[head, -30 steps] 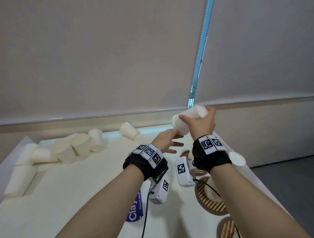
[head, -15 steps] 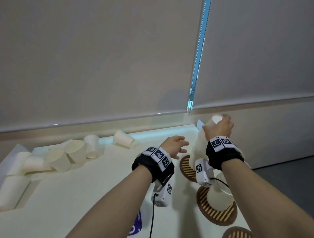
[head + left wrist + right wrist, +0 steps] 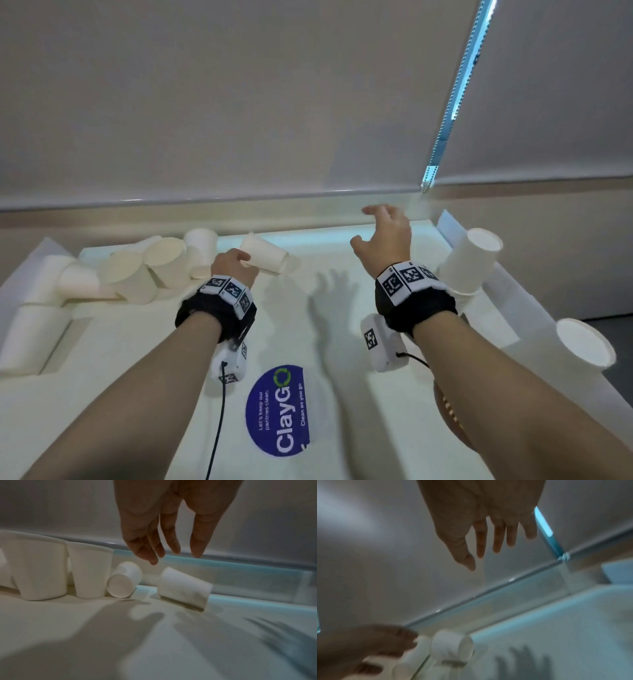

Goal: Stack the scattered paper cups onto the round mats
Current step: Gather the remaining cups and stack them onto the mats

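Left hand: the left hand [image 3: 233, 265] reaches toward 11 o'clock on the table [image 3: 171, 394], fingers [image 3: 197, 545] straight and spread, holding nothing; they hang just above the lying cup [image 3: 263, 253], apart from it in the left wrist view.
Reason, as I judge it: the spread fits a reach for that cup, the loose one nearest the hand.
Lying cup: on its side, alone, at about 12 o'clock near the table's far edge, base toward the right.
Right hand: the right hand [image 3: 385, 236] is raised at 1 o'clock, fingers [image 3: 498, 539] loose and splayed, empty, just beside the tall stack [image 3: 469, 267].
Tall stack: inverted cups nested at 2 o'clock; its lean and the hand beside it suggest a freshly placed cup, though that is a guess.
Mats: only one round mat [image 3: 448, 411] shows, a slatted brown sliver at 4 o'clock, mostly hidden by the right forearm.
Cup count: one lying cup, one tall stack with layers too fine to count, one upright cup [image 3: 585, 342] at 3 o'clock, and a cluster [image 3: 147, 267] at 10 o'clock of roughly eight, some upright, some tipped; the exact number is unclear.
Sticker: one blue ClayGo sticker [image 3: 277, 411] at 6 o'clock.
Progress: much scattered stock remains at left, so stacking looks partway done.
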### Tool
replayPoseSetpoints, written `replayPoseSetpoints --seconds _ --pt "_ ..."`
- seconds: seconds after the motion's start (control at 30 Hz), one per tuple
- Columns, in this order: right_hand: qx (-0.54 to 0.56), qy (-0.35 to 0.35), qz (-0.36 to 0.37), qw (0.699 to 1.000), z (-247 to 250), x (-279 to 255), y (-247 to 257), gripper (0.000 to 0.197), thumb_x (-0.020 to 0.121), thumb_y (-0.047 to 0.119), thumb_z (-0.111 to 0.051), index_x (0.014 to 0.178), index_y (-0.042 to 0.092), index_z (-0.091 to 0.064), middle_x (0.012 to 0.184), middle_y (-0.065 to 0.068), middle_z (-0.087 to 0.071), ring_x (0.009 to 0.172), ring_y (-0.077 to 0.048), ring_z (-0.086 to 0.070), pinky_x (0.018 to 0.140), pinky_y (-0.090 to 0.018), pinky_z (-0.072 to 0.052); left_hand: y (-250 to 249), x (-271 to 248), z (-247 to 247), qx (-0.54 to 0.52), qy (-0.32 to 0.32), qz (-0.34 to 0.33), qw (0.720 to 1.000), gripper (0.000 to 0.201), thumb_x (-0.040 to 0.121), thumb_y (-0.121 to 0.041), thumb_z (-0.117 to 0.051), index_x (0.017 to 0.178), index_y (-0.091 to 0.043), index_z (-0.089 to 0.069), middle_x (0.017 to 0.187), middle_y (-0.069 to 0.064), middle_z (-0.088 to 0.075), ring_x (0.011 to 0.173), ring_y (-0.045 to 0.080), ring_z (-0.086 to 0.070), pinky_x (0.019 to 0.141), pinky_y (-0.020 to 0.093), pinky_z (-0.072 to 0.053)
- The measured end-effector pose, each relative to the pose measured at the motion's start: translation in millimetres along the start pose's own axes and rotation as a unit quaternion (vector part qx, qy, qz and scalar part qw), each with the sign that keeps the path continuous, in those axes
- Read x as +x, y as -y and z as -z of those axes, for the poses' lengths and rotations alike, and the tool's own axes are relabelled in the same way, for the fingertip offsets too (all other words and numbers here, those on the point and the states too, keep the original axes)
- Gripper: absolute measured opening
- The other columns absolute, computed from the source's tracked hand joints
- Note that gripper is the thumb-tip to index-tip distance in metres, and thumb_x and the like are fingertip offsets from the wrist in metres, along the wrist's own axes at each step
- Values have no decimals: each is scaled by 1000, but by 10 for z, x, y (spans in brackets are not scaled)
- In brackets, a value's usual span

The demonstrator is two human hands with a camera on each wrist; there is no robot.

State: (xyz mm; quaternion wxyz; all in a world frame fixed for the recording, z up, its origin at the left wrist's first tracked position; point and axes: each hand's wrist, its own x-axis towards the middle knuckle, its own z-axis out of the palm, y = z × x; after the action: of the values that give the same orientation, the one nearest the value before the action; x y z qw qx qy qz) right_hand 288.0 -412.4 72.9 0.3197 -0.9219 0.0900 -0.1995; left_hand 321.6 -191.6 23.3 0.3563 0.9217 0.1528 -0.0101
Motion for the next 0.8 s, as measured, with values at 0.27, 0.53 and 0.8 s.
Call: replayPoseSetpoints --seconds 0.27,0.53,0.8 --pt "25 231 -24 972 -909 -151 -127 50 79 22 -71 126 19 -55 139 -3 -42 130 -20 -40 109 -33 -33 215 539 -248 -39 8 -5 999 76 87 -37 -63 148 -14 -23 148 10 -36 133 33 -38 110 43 -31" --pt "48 257 -6 965 -1200 -219 -95 84 69 28 -80 141 21 -36 145 -2 -32 134 -19 -34 109 -29 -30 285 474 -439 -113 94 -96 985 20 95 -27 -50 93 -10 -61 89 6 -61 84 21 -51 80 30 -39" --pt "112 267 -38 956 -1061 -273 19 72 71 23 -76 133 23 -39 125 -7 -54 109 -27 -54 91 -40 -49 247 404 133 20 -190 -133 972 30 91 -20 -56 116 -5 -58 124 16 -54 118 30 -46 93 34 -36"
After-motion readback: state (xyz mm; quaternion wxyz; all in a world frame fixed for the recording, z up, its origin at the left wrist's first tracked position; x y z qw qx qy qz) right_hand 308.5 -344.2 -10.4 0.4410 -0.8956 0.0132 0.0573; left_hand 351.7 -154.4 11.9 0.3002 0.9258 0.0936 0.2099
